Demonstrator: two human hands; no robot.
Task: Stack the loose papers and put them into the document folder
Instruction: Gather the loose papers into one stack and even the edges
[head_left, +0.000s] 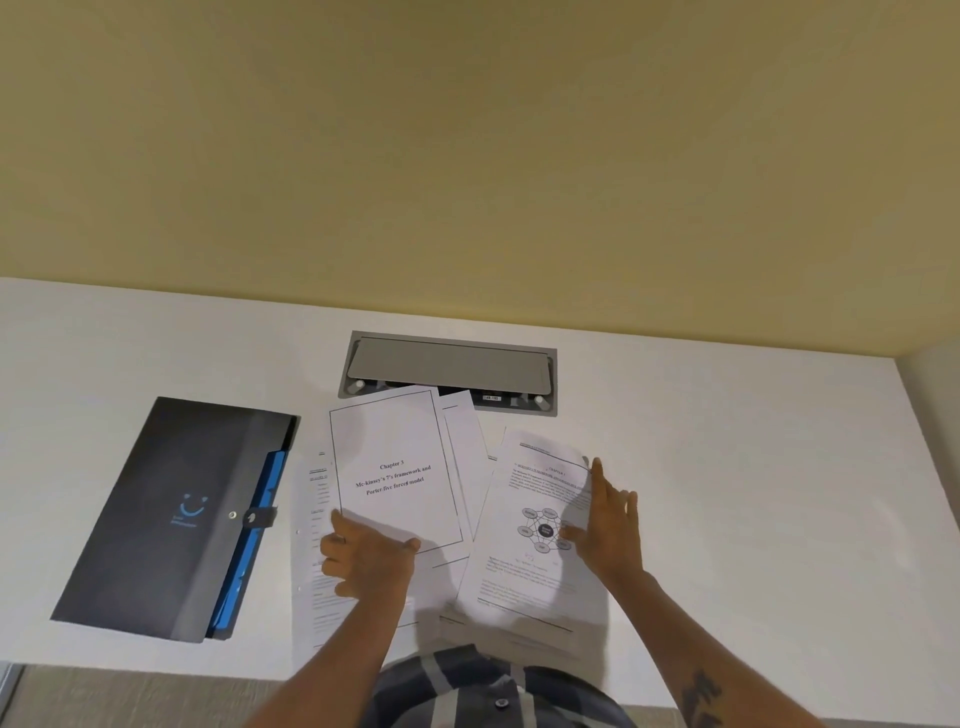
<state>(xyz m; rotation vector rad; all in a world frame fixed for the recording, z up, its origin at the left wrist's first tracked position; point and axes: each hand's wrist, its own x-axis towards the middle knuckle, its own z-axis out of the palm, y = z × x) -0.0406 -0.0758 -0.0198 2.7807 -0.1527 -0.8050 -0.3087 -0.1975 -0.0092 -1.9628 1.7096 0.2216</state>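
Wall (467, 145): plain yellow, fills the far half of the view.

Desk (753, 467): white top, runs left to right, meets the wall at its far edge.

Document folder (156, 519): dark grey, flat on the desk at left, tilted slightly clockwise. Closed; strap and snap on its right side. Blue inner dividers show along the right edge. Small blue smile logo on the cover. Lies just left of the papers, not touching either hand.

Loose papers (457, 587): several white printed sheets fanned and overlapping at desk centre, between folder and the bare right part of the desk. Not squared up.

Cable hatch (452, 366): grey metal, set into the desk at far centre; the far corner of the title sheet overlaps its near edge.

Title sheet (395, 467): bordered page headed "Chapter 3", on top of the left part of the pile.

Diagram sheet (535, 519): text with a circle-node figure, right part of the pile; its far right edge is lifted off the desk and curled.

Right hand (608, 525): fingers spread, thumb on the face of the diagram sheet, fingers behind its raised right edge — loose grip on that sheet.

Left hand (363, 556): fingers curled at the near left corner of the title sheet, thumb extended on top; pinching that sheet.
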